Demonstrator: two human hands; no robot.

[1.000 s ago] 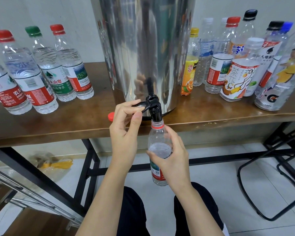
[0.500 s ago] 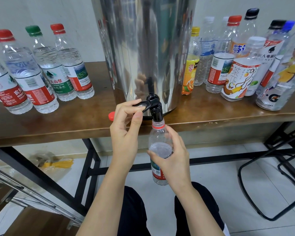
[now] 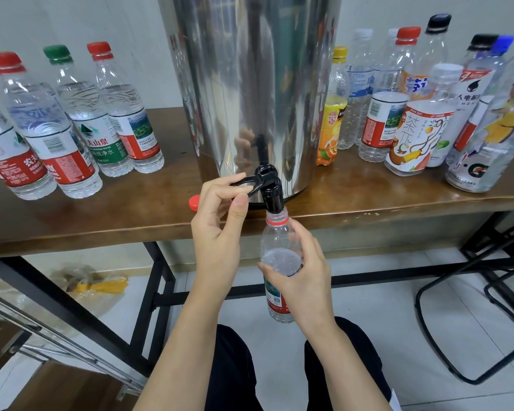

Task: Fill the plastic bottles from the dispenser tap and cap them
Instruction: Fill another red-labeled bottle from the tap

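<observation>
A big steel dispenser [image 3: 250,84] stands on the wooden table [image 3: 101,221]. Its black tap [image 3: 269,188] juts over the front edge. My left hand [image 3: 220,221] pinches the tap's black lever between fingers and thumb. Under the spout, my right hand [image 3: 303,280] grips a clear uncapped bottle [image 3: 279,247] with a red neck ring, its mouth right at the spout. Water stands about halfway up the bottle. A loose red cap [image 3: 194,202] lies on the table just left of my left hand.
Several capped, filled bottles [image 3: 72,137] stand at the table's left. Several mixed bottles [image 3: 413,114] crowd the right side. Black table legs [image 3: 158,292] and a black chair frame [image 3: 457,321] stand on the tiled floor below. My knees are at the bottom.
Both hands stay in place on the lever and the bottle. The view has shifted only slightly.
</observation>
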